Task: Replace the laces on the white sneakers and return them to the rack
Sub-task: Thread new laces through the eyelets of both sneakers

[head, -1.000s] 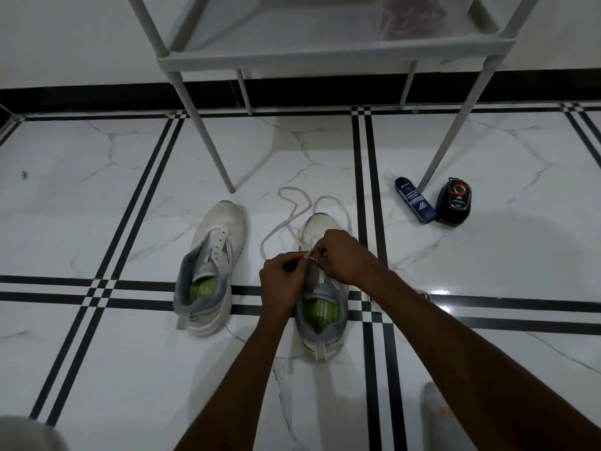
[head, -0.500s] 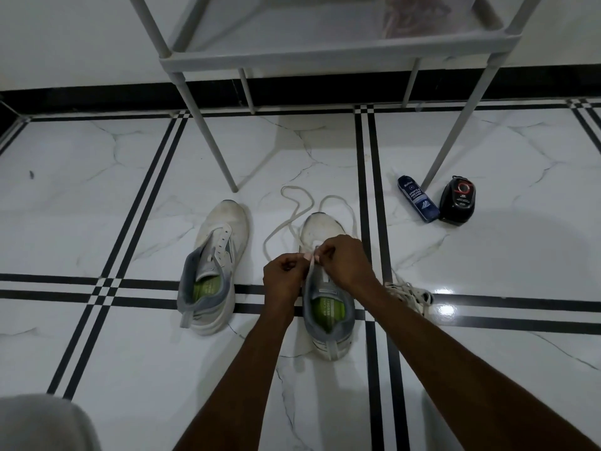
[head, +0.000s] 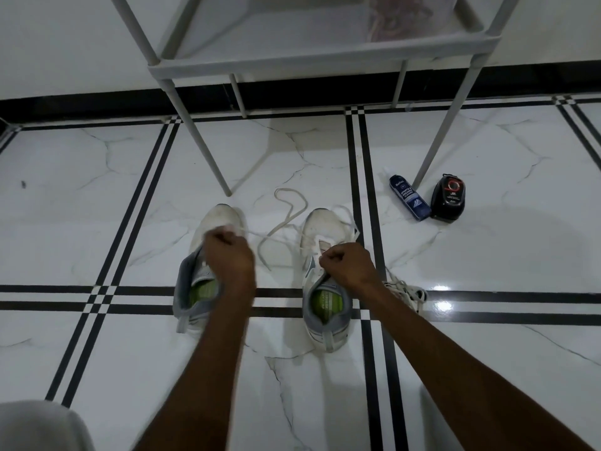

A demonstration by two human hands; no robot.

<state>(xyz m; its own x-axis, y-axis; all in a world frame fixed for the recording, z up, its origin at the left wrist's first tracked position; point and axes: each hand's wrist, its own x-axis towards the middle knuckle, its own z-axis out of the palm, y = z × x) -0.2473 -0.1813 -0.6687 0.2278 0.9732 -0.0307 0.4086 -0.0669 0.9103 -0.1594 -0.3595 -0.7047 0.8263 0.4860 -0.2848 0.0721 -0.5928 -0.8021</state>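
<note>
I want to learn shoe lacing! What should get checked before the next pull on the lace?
1. Left hand grips a lace end: ok, fist curled on the lace.
2. Right hand grips the other end: cannot tell, fist hides it.
3. Lace threaded through the right sneaker: ok at the front eyelets.
4. Slack untangled: ok, one loose loop on the floor.
5. Left sneaker laced: not ok.
6. Old laces kept aside: ok.

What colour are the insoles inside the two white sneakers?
Bright green insoles, seen best in the head view, inside both white sneakers.
</note>
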